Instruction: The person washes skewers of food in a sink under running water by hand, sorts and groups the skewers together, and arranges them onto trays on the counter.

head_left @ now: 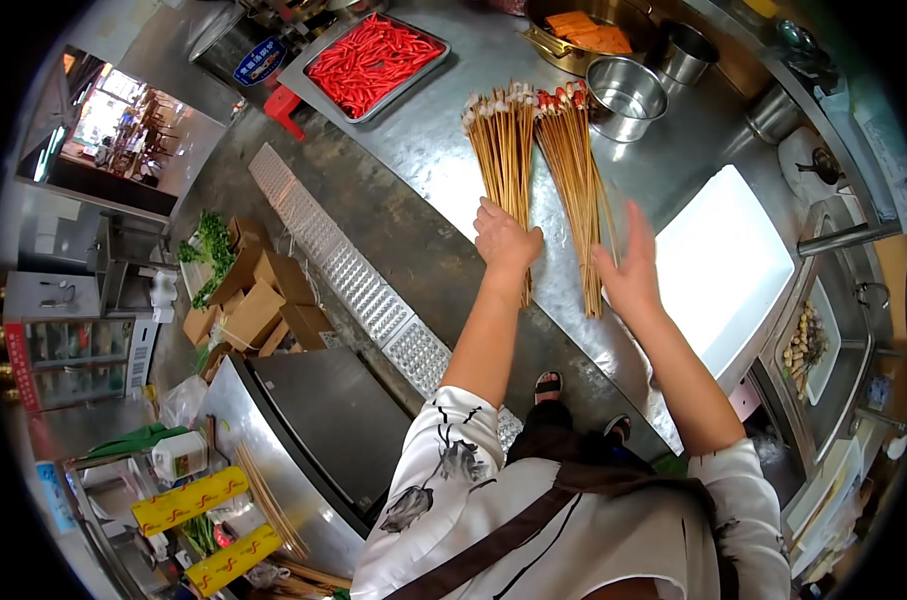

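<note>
Two bundles of thin wooden skewers lie side by side on the steel counter (423,185). Whitish pieces of food tip the left bundle (503,155), and red and white pieces tip the right bundle (570,180). My left hand (508,237) is closed on the lower part of the left bundle's sticks. Beside the bare ends of the right bundle is my right hand (630,268), its fingers apart and slightly blurred. The thumb comes close to the sticks; whether it touches them I cannot tell. One skewer slants away from the right bundle towards this hand.
A white rectangular tray (723,270) is to the right, beyond it a sink (843,330). Farther back are a tray of red chillies (435,47), a steel bowl (626,97) and a brass-coloured pot (553,45). Cardboard boxes (258,310) stand across the floor at left.
</note>
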`<state>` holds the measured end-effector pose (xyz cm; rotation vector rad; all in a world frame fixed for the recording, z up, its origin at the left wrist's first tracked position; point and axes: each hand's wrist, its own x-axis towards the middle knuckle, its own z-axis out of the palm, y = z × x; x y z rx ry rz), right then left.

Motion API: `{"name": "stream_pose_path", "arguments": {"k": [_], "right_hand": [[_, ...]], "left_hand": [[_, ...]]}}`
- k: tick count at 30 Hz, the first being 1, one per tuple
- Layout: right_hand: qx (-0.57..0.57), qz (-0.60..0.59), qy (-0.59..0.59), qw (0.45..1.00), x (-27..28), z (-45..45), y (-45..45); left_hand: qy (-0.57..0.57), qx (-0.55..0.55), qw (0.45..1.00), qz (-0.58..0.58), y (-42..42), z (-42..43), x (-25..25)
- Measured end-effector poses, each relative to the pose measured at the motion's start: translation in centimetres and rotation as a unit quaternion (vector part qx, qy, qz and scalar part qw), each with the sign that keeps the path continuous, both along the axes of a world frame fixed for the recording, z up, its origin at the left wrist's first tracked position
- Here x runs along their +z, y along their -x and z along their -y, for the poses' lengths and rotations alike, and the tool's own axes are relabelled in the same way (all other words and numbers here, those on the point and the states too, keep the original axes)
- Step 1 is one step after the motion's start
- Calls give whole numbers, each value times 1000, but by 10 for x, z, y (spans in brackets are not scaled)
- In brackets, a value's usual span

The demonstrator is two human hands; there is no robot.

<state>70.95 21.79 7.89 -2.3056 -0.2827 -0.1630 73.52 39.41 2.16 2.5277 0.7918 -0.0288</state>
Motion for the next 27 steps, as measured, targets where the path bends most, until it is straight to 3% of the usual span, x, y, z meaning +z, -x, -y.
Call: {"name": "stream_pose_path", "arguments": {"k": [7, 9, 10, 12, 13, 14, 18, 21, 23, 24, 26, 27], "right_hand": [[-72, -18, -9, 997, 19, 117, 85], [-117, -25, 9, 993, 12, 156, 106], [-138, -24, 17, 990, 5, 173, 117], [-194, -34, 35, 980, 4, 200, 136], [-222, -40, 27, 974, 7, 209, 145], [-236, -45, -26, 970, 13, 216, 154], [-304, -9, -42, 952, 12, 258, 195], [-369, -41, -84, 925, 13, 286, 218], [-387, -20, -80, 918, -6, 317, 233], [-399, 2, -74, 914, -19, 336, 240], [-423, 12, -108, 900, -42, 377, 248], [-443, 20, -140, 885, -55, 400, 251]], "left_hand": [[-1, -24, 1000, -5, -2, -17, 12], [45, -5, 997, -62, -6, -21, 19], [78, -8, 997, -25, -7, -26, 13], [31, -39, 999, 20, -11, -30, 6], [104, -62, 992, 34, -13, -39, 1], [105, -73, 990, 52, -16, -44, -6], [5, -55, 995, 82, -22, -64, -20], [-98, -2, 993, 70, -18, -45, 1], [-199, -9, 940, 276, -17, -33, 8], [-200, -12, 939, 279, -14, -14, 18], [-194, -88, 873, 438, 1, 38, 54], [-197, -90, 870, 442, 8, 64, 70]]}}
